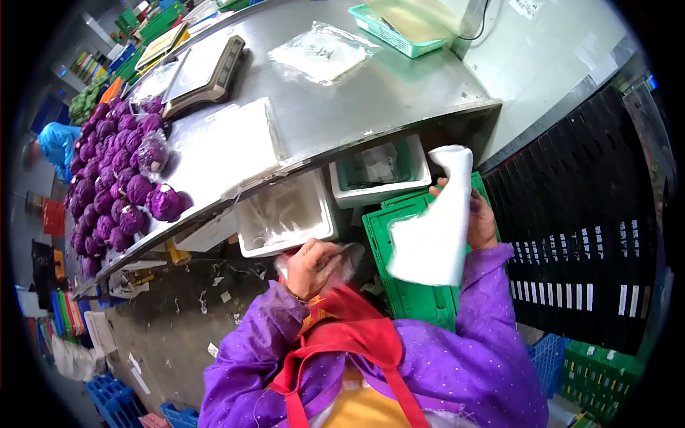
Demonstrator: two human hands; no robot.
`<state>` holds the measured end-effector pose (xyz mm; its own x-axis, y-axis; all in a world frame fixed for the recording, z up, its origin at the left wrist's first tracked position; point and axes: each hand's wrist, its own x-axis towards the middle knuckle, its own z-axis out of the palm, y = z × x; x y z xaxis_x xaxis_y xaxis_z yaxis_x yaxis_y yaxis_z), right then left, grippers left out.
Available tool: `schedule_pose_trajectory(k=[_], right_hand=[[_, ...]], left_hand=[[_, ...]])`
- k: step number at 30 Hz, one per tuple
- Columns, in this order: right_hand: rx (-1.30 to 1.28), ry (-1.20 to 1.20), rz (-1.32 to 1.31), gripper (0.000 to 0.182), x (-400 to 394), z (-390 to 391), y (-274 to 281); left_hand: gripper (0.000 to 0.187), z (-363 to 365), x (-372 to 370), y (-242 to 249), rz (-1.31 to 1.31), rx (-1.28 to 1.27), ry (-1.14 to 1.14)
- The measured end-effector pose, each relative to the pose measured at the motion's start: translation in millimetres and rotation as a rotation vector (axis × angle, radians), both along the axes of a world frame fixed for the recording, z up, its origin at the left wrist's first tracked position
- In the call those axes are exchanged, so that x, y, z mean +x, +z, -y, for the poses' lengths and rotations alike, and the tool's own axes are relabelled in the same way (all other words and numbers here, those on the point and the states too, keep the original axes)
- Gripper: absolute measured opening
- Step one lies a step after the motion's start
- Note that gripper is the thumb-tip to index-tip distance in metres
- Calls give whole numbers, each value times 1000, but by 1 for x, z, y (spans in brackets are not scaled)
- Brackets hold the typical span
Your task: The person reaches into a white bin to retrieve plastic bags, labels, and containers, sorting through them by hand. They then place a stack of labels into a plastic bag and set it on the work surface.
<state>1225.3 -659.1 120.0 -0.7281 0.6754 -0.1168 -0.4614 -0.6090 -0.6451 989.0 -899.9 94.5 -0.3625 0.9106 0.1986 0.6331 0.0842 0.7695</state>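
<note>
My right hand (482,217) is closed around a curled white sheet (429,242), which hangs over a green plastic crate (417,303). Its upper end is rolled and stands above the fingers. In front of my chest my left hand (312,269) is closed, fingers bent, with crumpled clear plastic film (348,264) in it. Just beyond that hand, under the table edge, sits a white foam box (325,207) with clear plastic inside. A second foam box (349,198) beside it holds a green tray with plastic packaging.
The steel table (399,100) carries a heap of purple cabbages (118,178), a scale (203,75), a white stack (246,139), plastic bags (317,53) and a turquoise basket (410,44). Black slotted racks (578,214) stand at right. A person in blue (58,146) is far left.
</note>
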Motion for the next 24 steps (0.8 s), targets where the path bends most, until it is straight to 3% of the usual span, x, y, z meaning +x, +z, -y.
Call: schedule_pose_trajectory(k=[2,4,5,6,8,9,11,12,13,14,16,17,18,20,24], right_hand=[[135,-211,268,41,-16,21,20],[-235,-41,125,40,-31,10,20],[-181,9,65,40,-46,9,1],[-129,61,5,40,-66,11,-16],[95,37,118,43,-113,27,-1],[52,99,246,45,-139,23,-12],[-229,321,-179,45,-163,-4,-42],[-43,300,-9,39,-175,-19,-55],[-30,289,182,36,-184,-33,-54],[-33,281,377,34,-194,-39,-55],[351,125,663,31,-218,-41,26],[229,80,761,29,-214,-67,-9],[386,66,709,29,-212,-83,4],[375,-5,855,27,-203,-111,22],[576,122,1018,24,-210,-142,57]], left_hand=[[50,-4,0,-32,916,-88,-141],[66,-17,1,-48,1587,-278,-278],[73,-33,14,-32,1753,-349,-308],[83,-45,13,-59,1723,-407,-435],[80,-72,17,-81,1841,-398,-487],[75,-86,2,-59,1900,-374,-517],[46,-110,-26,-47,1718,-314,-324],[35,-118,-44,-42,1645,-337,-215],[20,-124,-69,-41,1634,-290,-257],[18,-129,-89,-36,1648,-326,-195],[17,-135,-126,-17,1637,-213,-112],[16,-138,-145,-15,1411,-188,-39],[15,-139,-164,-18,1353,-157,56],[12,-140,-200,-15,1246,-115,213],[9,-135,-237,-21,1224,-187,163]])
